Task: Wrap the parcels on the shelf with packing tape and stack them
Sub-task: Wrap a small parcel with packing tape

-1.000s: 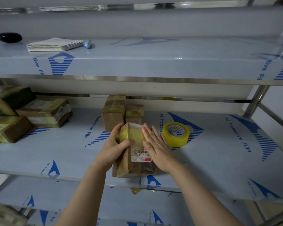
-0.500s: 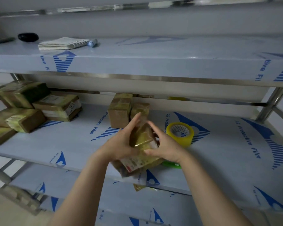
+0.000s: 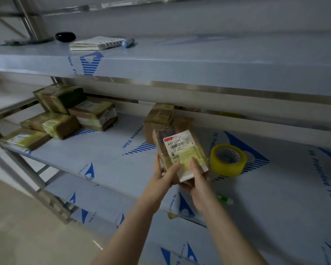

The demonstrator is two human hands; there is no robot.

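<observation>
A small brown parcel (image 3: pixel 180 152) with a white label reading 642 L714 is held up above the middle shelf (image 3: pixel 107 159), label facing me. My left hand (image 3: pixel 163 175) grips its lower left edge, thumb across the front. My right hand (image 3: pixel 196 178) grips its lower right corner, thumb on the label. A yellow roll of packing tape (image 3: pixel 227 160) lies flat on the shelf just right of the parcel. Two taped parcels (image 3: pixel 159 119) stand behind the held one. A stack of several taped parcels (image 3: pixel 65 115) sits at the shelf's left end.
The upper shelf (image 3: pixel 199 67) overhangs the work area and carries a spiral notebook (image 3: pixel 96 43), a blue marker (image 3: pixel 128 43) and a black oval object (image 3: pixel 65 36). A small green-and-white item (image 3: pixel 225 199) lies on the shelf near my right wrist. A lower shelf and floor lie below.
The parcel lay flat under both hands, then was lifted and turned; now it is held up with the label facing me. The view has swung to the right and down.
</observation>
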